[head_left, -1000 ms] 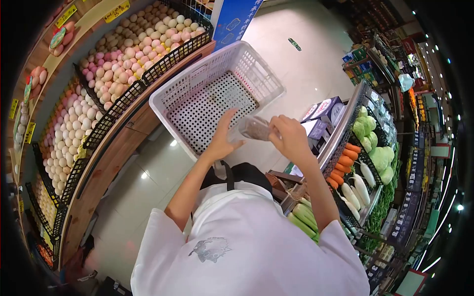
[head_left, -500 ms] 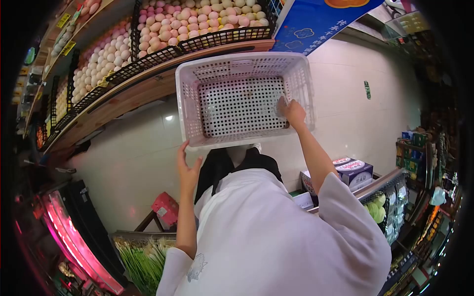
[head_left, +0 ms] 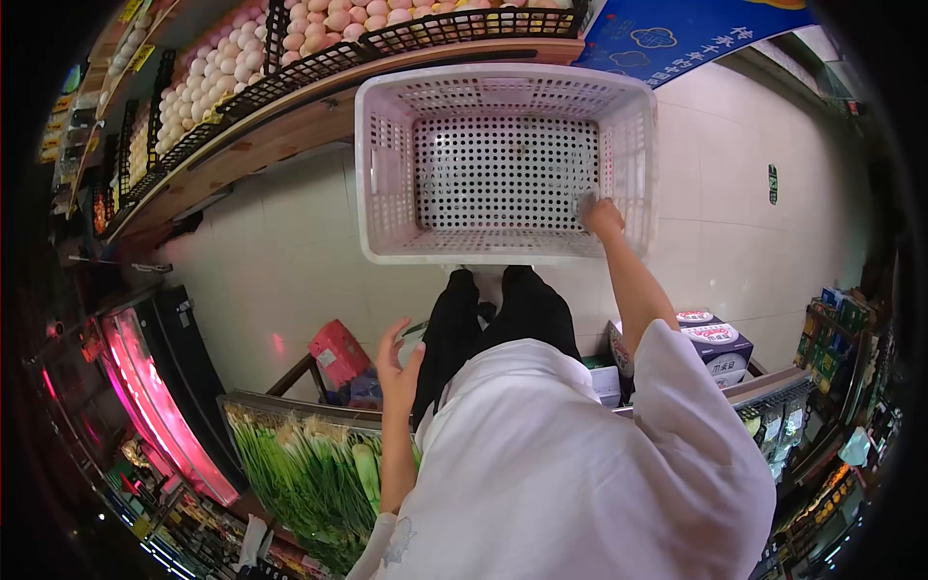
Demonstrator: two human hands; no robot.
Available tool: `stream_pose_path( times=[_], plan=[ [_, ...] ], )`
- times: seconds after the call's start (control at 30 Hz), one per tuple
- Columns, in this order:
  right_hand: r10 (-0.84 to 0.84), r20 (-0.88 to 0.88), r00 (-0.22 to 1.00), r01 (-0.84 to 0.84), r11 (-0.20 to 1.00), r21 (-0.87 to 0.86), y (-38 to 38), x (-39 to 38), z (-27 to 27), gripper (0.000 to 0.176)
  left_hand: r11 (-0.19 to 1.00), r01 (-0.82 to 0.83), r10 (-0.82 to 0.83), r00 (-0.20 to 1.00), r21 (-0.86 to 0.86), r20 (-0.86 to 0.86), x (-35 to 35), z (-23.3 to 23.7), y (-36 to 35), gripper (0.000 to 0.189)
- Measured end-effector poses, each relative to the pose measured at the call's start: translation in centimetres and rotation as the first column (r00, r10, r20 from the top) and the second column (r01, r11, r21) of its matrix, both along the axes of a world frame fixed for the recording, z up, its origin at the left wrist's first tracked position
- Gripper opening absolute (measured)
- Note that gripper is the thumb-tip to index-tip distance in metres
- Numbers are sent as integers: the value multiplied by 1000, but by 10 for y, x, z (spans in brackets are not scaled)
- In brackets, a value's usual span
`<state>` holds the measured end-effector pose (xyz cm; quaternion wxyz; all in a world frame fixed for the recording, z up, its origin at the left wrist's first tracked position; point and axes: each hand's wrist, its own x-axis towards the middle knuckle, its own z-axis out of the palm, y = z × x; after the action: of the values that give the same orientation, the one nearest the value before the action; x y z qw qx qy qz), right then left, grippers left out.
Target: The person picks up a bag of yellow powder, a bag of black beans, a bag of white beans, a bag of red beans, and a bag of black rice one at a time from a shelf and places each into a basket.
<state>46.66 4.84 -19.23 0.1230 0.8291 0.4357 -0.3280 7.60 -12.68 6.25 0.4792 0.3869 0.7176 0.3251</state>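
A white perforated plastic basket (head_left: 507, 246) stands beside the egg display, with a flat dotted bottom. Inside its right part is my right hand (head_left: 604, 218), fingers closed on something small and greyish that I cannot make out. My left hand (head_left: 396, 365) is raised below the basket's lower left side, touching nothing, with thumb and fingers apart. Both arms reach forward on either side of my white shirt (head_left: 570, 454).
Eggs (head_left: 227, 68) fill black crates along the wooden shelf at the upper left. A blue banner (head_left: 667, 34) hangs at the top. Green vegetables (head_left: 309, 474) lie at the lower left, boxes (head_left: 715, 338) at the right, a pink package (head_left: 338, 352) on the left.
My left hand has moved down and away from the basket's edge. The basket appears higher and larger in view, and my right hand is a little lower in it.
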Motion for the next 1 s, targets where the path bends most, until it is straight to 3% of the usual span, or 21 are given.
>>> stream_pose_path(
  times=[0.07, 0.17, 0.3, 0.4, 0.43, 0.5, 0.57, 0.6, 0.63, 0.67, 0.73, 0.83, 0.93, 1.0],
  plan=[
    [16, 43, 999, -13, 998, -59, 6, -11, 23, 76, 999, 31, -32, 999, 22, 26, 2, 3, 4, 41],
    [-45, 20, 999, 40, 975, 220, 7, -25, 54, 92, 996, 69, -72, 997, 53, 41, -13, -5, 5, 42],
    [118, -32, 993, -78, 817, 572, 1, -61, 96, 81, 990, 58, -74, 989, 126, 127, -50, -12, -4, 40],
    [269, -93, 959, -114, 663, 740, -14, -118, 114, 52, 983, 87, -105, 990, 164, 100, -97, -23, -17, 37],
    [282, -155, 947, -84, 681, 727, -20, -149, 127, 39, 976, 86, -99, 994, 202, 56, -116, -21, -18, 36],
    [326, -395, 859, 35, 732, 680, -34, -214, 117, 30, 963, 94, -91, 996, 253, -22, -152, -17, -24, 34],
    [275, -647, 711, 86, 879, 469, -53, -318, 168, 25, 939, -78, 34, 990, 336, 135, -187, -20, -23, 30],
    [390, -713, 583, -12, 882, 472, -64, -364, 169, 27, 918, -164, 87, 972, 362, 219, -202, -20, -24, 28],
    [343, -855, 389, -50, 935, 352, -78, -410, 171, 27, 882, -239, 138, 955, 407, 262, -216, -14, -22, 27],
    [289, -932, 220, -201, 948, 247, -90, -453, 191, 32, 840, -308, 181, 935, 446, 305, -231, -4, -16, 26],
    [-31, -999, 38, -383, 923, -43, -113, -525, 245, 38, 768, -399, 225, 900, 500, 372, -258, 13, -7, 25],
    [-261, -964, -52, -542, 818, -192, -115, -588, 282, 41, 691, -505, 257, 840, 517, 477, -294, 34, 3, 24],
    [-212, -976, 54, -618, 761, -200, -90, -623, 267, 35, 659, -603, 245, 737, 450, 630, -334, 29, 13, 22],
    [-186, -976, 115, -635, 742, -216, -72, -642, 272, 32, 728, -427, 258, 896, 537, 362, -360, 24, 21, 22]
  ],
)
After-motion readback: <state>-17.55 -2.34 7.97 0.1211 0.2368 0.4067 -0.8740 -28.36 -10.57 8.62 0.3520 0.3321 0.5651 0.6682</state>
